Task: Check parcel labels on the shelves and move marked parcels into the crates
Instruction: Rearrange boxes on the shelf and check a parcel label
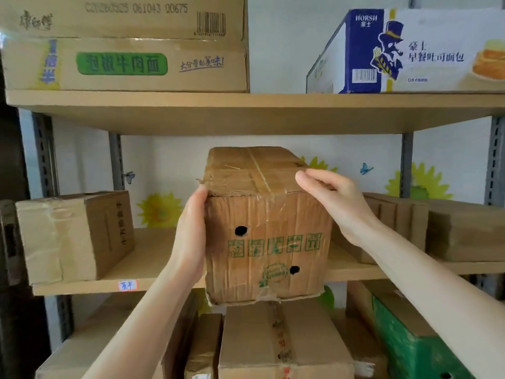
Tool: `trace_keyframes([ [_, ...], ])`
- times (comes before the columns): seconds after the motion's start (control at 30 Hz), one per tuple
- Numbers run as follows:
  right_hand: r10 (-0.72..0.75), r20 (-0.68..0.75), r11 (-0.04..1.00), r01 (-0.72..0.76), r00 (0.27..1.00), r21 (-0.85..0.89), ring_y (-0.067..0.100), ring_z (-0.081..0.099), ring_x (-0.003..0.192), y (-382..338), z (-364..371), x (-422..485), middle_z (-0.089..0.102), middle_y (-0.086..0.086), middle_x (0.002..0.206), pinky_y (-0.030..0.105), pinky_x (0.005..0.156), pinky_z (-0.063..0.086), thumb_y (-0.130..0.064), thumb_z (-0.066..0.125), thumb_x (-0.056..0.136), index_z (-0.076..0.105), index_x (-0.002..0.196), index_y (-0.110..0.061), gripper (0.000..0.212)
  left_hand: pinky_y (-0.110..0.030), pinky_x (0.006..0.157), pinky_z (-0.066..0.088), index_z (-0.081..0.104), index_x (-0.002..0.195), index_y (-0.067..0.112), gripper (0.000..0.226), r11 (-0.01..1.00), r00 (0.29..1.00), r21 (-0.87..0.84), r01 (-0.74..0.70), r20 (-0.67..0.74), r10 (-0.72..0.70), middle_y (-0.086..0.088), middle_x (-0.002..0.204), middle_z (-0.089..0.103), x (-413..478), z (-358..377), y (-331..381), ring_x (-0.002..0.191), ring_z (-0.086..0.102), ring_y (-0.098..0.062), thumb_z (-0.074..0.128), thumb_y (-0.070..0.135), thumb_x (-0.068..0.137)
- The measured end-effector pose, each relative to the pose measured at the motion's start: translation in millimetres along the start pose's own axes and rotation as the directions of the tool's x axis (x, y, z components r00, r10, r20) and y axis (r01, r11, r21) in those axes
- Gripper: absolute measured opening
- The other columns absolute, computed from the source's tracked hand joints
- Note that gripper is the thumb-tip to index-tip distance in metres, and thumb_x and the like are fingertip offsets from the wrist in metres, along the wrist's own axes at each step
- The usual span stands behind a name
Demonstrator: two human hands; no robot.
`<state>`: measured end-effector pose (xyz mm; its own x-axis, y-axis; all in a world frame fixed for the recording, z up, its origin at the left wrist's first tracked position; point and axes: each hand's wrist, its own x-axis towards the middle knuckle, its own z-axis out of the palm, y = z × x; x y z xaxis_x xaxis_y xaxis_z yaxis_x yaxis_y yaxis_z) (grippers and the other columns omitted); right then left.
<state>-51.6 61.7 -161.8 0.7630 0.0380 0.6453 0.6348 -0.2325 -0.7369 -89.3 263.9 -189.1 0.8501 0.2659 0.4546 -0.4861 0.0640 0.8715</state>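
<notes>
Both forearms reach up and forward from the lower frame edge. Left hand (191, 236) stands upright, palm flat against the left face of the parcel (267, 236), thumb at its top-left front corner; the other fingers are hidden behind the box, so the grip reads as a clasp round that edge. Right hand (336, 203) comes in from the right, back of the hand to camera, fingers bent over the parcel's top right edge, grasping it; thumb out of sight. The parcel is between the two hands, left hand low on its side and right hand high on its top. It is a worn brown carton, taped along the top seam, with two dark holes in the front face. Green print there is too blurred to read. It is at the front edge of the middle shelf (153, 258), near centre, its bottom hanging below the edge line; whether its base rests on the board cannot be told. Small brown box (76, 236) towards the shelf's left end, stacked brown boxes (437, 228) towards the right end, partly behind the right forearm. A small handwritten tag (128, 285) is on the shelf's front edge, illegible. The upper shelf (246, 110) carries a noodle carton (123, 64) at left and a bread carton (410, 50) at right, both cut off. More boxes (273, 340) below, cropped.
</notes>
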Motion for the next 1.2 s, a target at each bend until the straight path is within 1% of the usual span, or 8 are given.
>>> trace_keyframes([
  [0.1,0.004,0.115,1.0,-0.002,0.993,-0.011,0.001,0.04,0.121,-4.6,13.0,-7.7,0.045,-0.015,0.128,0.021,0.097,0.032,-0.053,0.067,0.059,0.044,0.137,-0.021,0.087,-0.038,0.097,0.045,0.057,0.106,0.04,0.037,0.982,0.993,0.15,-0.117,0.013,0.116,0.014,0.108,0.065,-4.2,-21.3,19.0,0.104,0.06,-0.008,0.052,0.065,0.079],
  [0.2,-0.011,0.103,0.992,-0.001,0.995,0.124,0.004,0.052,0.115,5.9,26.8,-19.1,0.053,-0.008,0.131,0.022,0.097,0.041,-0.045,0.068,0.058,0.043,0.137,-0.018,0.087,-0.026,0.079,0.05,0.056,0.097,0.038,0.026,0.895,0.963,0.365,-0.256,0.021,0.267,0.017,0.093,0.065,-7.8,-29.5,38.8,0.091,0.063,-0.005,0.06,0.056,0.078],
  [0.33,0.041,-0.003,0.967,-0.039,0.999,0.254,0.011,0.055,0.118,35.9,35.3,-40.6,0.06,-0.008,0.123,0.04,0.105,0.042,-0.066,0.074,0.05,0.047,0.133,-0.025,0.096,-0.02,0.087,0.043,0.047,0.127,0.042,0.052,0.735,0.913,0.554,-0.391,0.136,0.383,0.021,0.118,0.057,-10.2,-23.5,50.4,0.106,0.054,-0.002,0.051,0.064,0.08],
  [0.57,0.2,-0.089,0.853,-0.129,0.976,0.507,0.02,0.064,0.107,75.4,24.4,-63.8,0.066,0.007,0.118,0.042,0.085,0.055,-0.068,0.078,0.04,0.054,0.126,-0.015,0.105,-0.024,0.085,0.038,0.05,0.131,0.019,0.045,0.713,0.952,0.66,-0.236,0.01,0.305,0.0,0.127,0.057,0.0,-48.6,35.3,0.108,0.051,-0.012,0.049,0.042,0.092],
  [0.67,0.211,-0.035,0.837,-0.162,0.977,0.523,0.014,0.068,0.096,87.7,16.8,-71.7,0.068,0.006,0.112,0.029,0.069,0.058,-0.059,0.077,0.048,0.054,0.125,-0.015,0.091,-0.036,0.101,0.038,0.045,0.134,0.017,0.071,0.909,0.993,0.403,0.105,-0.1,-0.07,-0.004,0.131,0.055,-4.4,-65.1,18.7,0.119,0.051,-0.022,0.059,0.058,0.078],
  [0.77,0.206,0.077,0.896,-0.22,0.976,0.386,0.019,0.06,0.112,90.8,5.2,-76.3,0.068,0.001,0.114,0.04,0.097,0.047,-0.07,0.08,0.038,0.05,0.13,-0.016,0.111,-0.048,0.09,0.048,0.06,0.112,0.026,0.047,0.95,0.946,-0.004,0.313,0.091,-0.311,-0.001,0.103,0.072,-12.9,-63.4,9.7,0.102,0.063,-0.023,0.059,0.057,0.077],
  [0.97,0.248,0.386,0.94,-0.316,0.889,0.124,0.014,0.062,0.11,54.7,-23.6,-64.8,0.068,-0.002,0.116,0.029,0.087,0.05,-0.089,0.053,0.048,0.059,0.119,-0.02,0.1,-0.041,0.08,0.05,0.063,0.095,0.025,0.023,0.956,0.963,-0.148,0.254,0.129,-0.236,0.005,0.078,0.076,-17.5,-59.5,0.9,0.085,0.065,-0.019,0.048,0.041,0.09],
  [1.2,0.284,0.341,0.922,-0.352,0.896,0.158,0.013,0.056,0.117,-8.9,-13.7,-27.6,0.063,-0.011,0.123,0.043,0.107,0.035,-0.079,0.058,0.055,0.058,0.122,-0.037,0.079,-0.045,0.09,0.048,0.065,0.106,0.027,0.045,0.939,0.953,-0.211,0.27,0.196,-0.23,-0.001,0.104,0.074,-30.8,-60.5,-13.6,0.099,0.068,-0.02,0.034,0.056,0.092],
])
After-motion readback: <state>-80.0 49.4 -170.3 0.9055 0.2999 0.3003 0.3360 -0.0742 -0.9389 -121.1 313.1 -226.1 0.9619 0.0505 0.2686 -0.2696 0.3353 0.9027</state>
